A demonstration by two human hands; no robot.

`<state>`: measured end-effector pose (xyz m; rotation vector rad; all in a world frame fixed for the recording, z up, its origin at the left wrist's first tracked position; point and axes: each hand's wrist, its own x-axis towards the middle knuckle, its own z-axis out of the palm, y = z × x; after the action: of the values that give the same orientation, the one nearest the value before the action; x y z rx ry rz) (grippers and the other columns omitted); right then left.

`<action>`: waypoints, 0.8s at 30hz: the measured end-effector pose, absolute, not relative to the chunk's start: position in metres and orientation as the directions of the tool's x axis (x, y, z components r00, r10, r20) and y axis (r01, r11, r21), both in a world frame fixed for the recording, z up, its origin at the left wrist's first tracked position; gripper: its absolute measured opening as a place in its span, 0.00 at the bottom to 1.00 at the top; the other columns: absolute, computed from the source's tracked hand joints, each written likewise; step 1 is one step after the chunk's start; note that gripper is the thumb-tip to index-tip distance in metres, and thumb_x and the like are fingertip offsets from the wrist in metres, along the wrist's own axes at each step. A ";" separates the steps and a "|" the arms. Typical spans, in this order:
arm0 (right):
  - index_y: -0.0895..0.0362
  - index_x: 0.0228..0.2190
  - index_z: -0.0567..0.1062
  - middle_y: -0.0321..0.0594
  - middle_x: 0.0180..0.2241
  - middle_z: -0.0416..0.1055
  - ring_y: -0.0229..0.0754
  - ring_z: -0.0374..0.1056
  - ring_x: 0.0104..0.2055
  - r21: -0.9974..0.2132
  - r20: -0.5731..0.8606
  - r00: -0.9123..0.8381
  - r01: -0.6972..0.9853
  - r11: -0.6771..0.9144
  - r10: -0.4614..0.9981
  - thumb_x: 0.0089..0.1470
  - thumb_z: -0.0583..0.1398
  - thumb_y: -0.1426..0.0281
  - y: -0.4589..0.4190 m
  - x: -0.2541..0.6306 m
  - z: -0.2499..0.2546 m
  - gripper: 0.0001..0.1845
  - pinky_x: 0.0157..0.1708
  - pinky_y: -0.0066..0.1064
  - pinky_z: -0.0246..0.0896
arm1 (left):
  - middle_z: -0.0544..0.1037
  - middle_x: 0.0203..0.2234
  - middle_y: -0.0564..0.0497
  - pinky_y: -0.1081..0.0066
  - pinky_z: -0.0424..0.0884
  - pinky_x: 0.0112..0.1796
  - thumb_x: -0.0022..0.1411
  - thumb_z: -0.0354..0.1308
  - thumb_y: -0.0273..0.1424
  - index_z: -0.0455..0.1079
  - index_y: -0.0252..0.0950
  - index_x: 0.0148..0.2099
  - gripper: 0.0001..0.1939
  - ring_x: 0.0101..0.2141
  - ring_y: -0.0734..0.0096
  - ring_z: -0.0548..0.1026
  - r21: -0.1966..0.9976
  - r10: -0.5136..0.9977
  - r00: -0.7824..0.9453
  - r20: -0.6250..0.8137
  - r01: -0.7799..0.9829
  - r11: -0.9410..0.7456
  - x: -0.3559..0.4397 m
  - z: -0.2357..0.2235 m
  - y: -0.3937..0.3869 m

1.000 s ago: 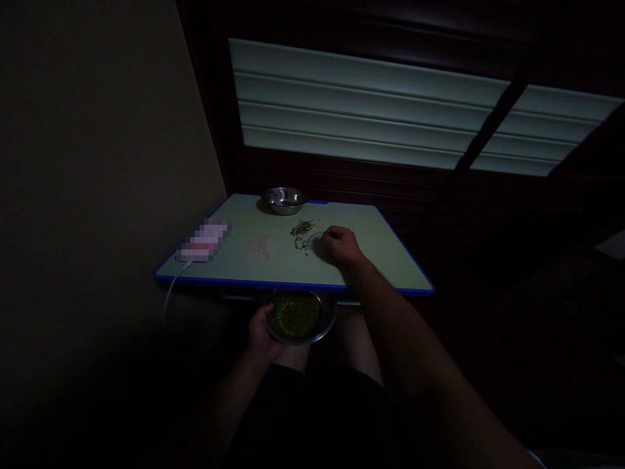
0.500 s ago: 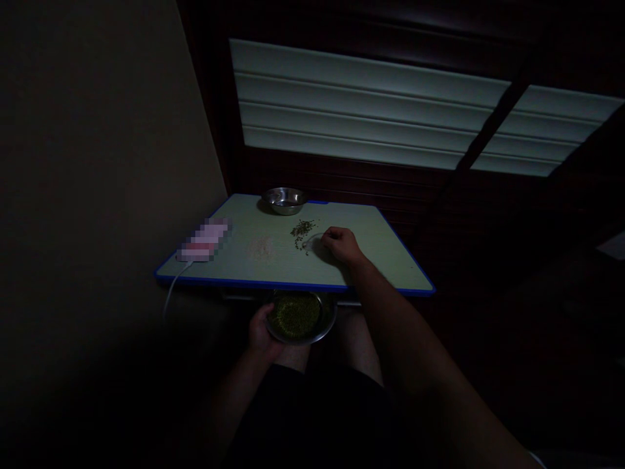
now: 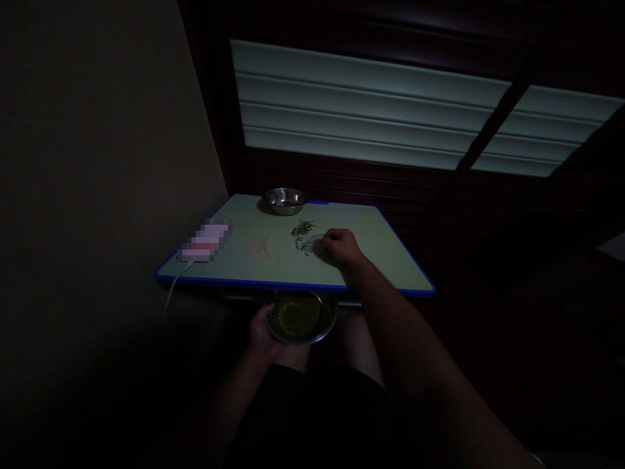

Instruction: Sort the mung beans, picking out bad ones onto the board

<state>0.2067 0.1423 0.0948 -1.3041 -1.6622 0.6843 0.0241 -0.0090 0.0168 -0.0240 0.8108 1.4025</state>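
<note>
My left hand (image 3: 263, 332) grips the left rim of a metal bowl (image 3: 318, 337) below the table's front edge. Small green beans, like mung beans (image 3: 295, 314), cover the inside of this bowl. Over the tabletop, my right hand (image 3: 340, 245) is closed, pinching a thin, pale, spoon-like utensil (image 3: 312, 242). The utensil's far end is blurred and meets the lower edge of a scattered patch of dark beans (image 3: 303, 228). Left of that patch lies a thin spread of pale grains (image 3: 262, 247), too dim to name.
Another metal bowl (image 3: 285, 202) stands at the back of the pale, blue-edged table (image 3: 385, 260). At the left lies a pixelated pink object (image 3: 204, 241) with a white cable (image 3: 172, 293) hanging off the edge. A wall (image 3: 122, 143) rises on the left; slatted panels (image 3: 351, 107) stand behind.
The utensil's end has shifted slightly at the dark beans and looks more blurred. My left hand and the bowl it holds are nearly still.
</note>
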 end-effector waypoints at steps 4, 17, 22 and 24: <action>0.58 0.18 0.72 0.33 0.18 0.64 0.36 0.59 0.24 -0.791 0.353 0.007 0.536 0.294 0.936 0.39 0.55 0.66 0.145 0.209 0.093 0.09 0.26 0.27 0.53 | 0.82 0.29 0.44 0.55 0.74 0.42 0.53 0.54 0.28 0.75 0.32 0.41 0.14 0.34 0.55 0.80 0.420 0.862 -0.012 -0.507 -0.876 0.235 0.024 0.019 -0.010; 0.58 0.23 0.73 0.35 0.23 0.69 0.37 0.62 0.27 -0.790 0.403 -0.051 0.484 0.375 0.914 0.44 0.56 0.62 0.147 0.208 0.092 0.12 0.31 0.29 0.56 | 0.82 0.29 0.42 0.55 0.74 0.40 0.53 0.54 0.27 0.75 0.29 0.43 0.16 0.32 0.55 0.79 0.429 0.861 -0.032 -0.508 -0.876 0.220 0.024 0.018 -0.009; 0.58 0.21 0.71 0.33 0.20 0.66 0.36 0.60 0.26 -0.808 0.380 -0.031 0.474 0.348 0.924 0.42 0.55 0.66 0.145 0.208 0.094 0.08 0.29 0.28 0.54 | 0.82 0.29 0.44 0.55 0.73 0.43 0.53 0.54 0.27 0.75 0.31 0.43 0.15 0.33 0.55 0.79 0.426 0.853 -0.038 -0.520 -0.877 0.221 0.024 0.018 -0.009; 0.58 0.21 0.71 0.33 0.20 0.66 0.35 0.61 0.26 -0.808 0.387 -0.028 0.471 0.354 0.922 0.42 0.55 0.66 0.145 0.208 0.095 0.08 0.29 0.28 0.54 | 0.82 0.29 0.44 0.55 0.73 0.44 0.53 0.54 0.27 0.75 0.31 0.42 0.15 0.34 0.55 0.79 0.426 0.856 -0.041 -0.515 -0.879 0.214 0.024 0.018 -0.009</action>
<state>0.2076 0.1449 0.0945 -1.2629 -1.6560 0.5889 0.0244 -0.0091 0.0182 -0.0356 0.7993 1.4001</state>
